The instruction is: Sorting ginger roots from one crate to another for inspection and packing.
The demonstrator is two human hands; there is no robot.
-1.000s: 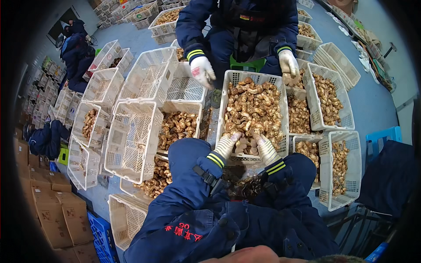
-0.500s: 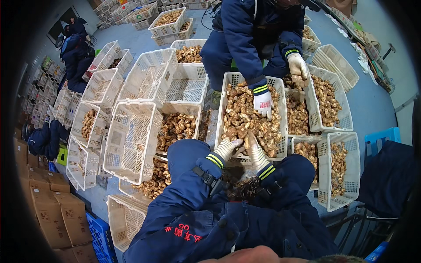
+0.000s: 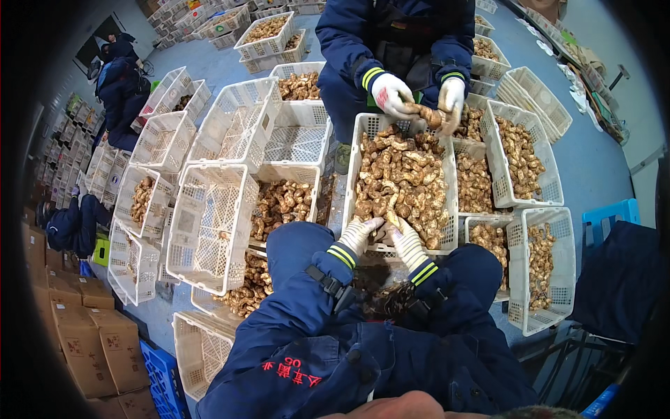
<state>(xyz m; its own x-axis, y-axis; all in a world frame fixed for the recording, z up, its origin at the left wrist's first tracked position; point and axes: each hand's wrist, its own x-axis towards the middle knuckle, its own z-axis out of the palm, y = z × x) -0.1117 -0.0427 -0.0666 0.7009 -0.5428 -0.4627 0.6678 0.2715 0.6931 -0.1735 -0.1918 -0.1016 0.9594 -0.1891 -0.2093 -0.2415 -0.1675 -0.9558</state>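
Note:
Brown, thick-stemmed mushrooms fill a white perforated crate between my knees and a co-worker. At its near edge, my left hand, in a striped white glove, has its fingers curled; what lies in them is hidden. Close beside it, my right hand, gloved alike, pinches a mushroom at the edge of the pile. Across the crate, the co-worker's white-gloved hands hold a large mushroom above the far end.
On my left stand several white crates, some bare inside, others with mushrooms. More mushroom crates lean and stack at the right, near a blue stool. Cardboard boxes are piled lower left. Other people crouch farther back.
The co-worker's hands have drawn back from the pile and come together around a mushroom. My hands stay at the near edge, with a mushroom now showing at my right fingertips.

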